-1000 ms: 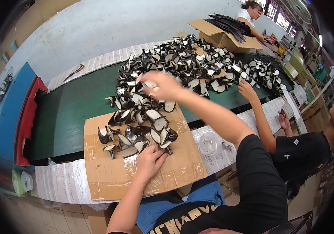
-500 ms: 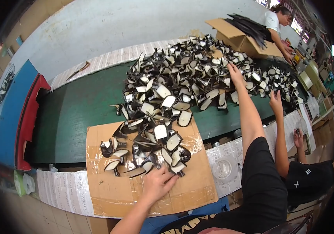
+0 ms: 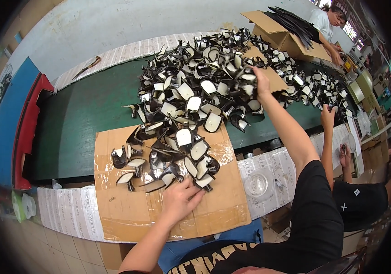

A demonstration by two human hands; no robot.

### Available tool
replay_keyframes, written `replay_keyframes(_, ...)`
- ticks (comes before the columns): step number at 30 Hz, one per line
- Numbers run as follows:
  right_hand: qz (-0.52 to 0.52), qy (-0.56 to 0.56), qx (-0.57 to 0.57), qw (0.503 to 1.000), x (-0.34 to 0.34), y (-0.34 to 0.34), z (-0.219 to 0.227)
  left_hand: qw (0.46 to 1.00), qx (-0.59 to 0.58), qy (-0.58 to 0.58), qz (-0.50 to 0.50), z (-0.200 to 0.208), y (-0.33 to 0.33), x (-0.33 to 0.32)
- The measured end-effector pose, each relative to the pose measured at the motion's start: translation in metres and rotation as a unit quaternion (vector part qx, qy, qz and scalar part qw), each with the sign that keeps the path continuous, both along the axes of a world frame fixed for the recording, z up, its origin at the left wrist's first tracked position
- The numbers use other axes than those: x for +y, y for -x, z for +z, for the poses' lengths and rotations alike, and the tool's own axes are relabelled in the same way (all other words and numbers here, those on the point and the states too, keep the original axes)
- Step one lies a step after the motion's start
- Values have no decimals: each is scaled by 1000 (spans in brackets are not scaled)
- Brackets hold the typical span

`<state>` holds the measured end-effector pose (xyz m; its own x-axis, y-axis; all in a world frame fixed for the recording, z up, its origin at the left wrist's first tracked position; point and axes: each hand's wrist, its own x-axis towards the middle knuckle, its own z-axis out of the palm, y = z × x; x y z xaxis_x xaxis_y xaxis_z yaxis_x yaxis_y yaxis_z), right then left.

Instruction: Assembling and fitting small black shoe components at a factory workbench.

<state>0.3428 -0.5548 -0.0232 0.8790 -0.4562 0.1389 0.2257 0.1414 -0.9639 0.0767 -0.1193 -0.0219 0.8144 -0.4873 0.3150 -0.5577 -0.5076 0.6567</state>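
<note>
Black shoe heels with cream seat faces lie in a large heap [image 3: 191, 82] on the green bench. A smaller cluster of heels [image 3: 184, 137] spills onto a flat cardboard sheet [image 3: 136, 214]. At that cluster's near edge is my left hand [image 3: 181, 200], its fingers bent together beside a heel [image 3: 169, 177]. What is under its fingertips is hidden. My right hand [image 3: 260, 84] reaches into the far right part of the heap, against several blurred heels [image 3: 248, 78]. Those heels hide most of its fingers.
A co-worker's hand [image 3: 327, 114] is at the heap's right end; another person stands at the back by an open carton [image 3: 273, 34] topped with black strips. A clear round dish [image 3: 258, 184] sits right of the sheet. A blue and red panel [image 3: 10, 123] stands left.
My right hand has swept left through the heap, pushing heels along and baring brown cardboard behind it. My left hand stays by the same heels. The whole view has shifted slightly.
</note>
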Motion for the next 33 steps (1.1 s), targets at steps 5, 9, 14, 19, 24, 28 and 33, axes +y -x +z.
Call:
replay_keyframes(5,59,-52,81,994,101,18,-9,1000,-12,9,12,-1,4,2)
replay_keyframes(9,145,77,54,985,153,42,14,1000,-20,16,13,-1,5,1)
replay_keyframes(14,175,231,39,956,198,60,23,999,-19,39,7,-3,8,3)
replay_keyframes(19,173,382,0,908,263,89,28,998,-59,38,5,-11,7,5)
replay_keyframes(24,200,433,-24,879,301,130,48,992,-110,57,-24,-11,10,2)
replay_keyframes(28,288,467,-116,828,317,170,62,986,-160,24,-28,-9,22,1)
replay_keyframes(33,269,408,-28,872,267,180,117,966,-259,-13,-22,-12,30,9)
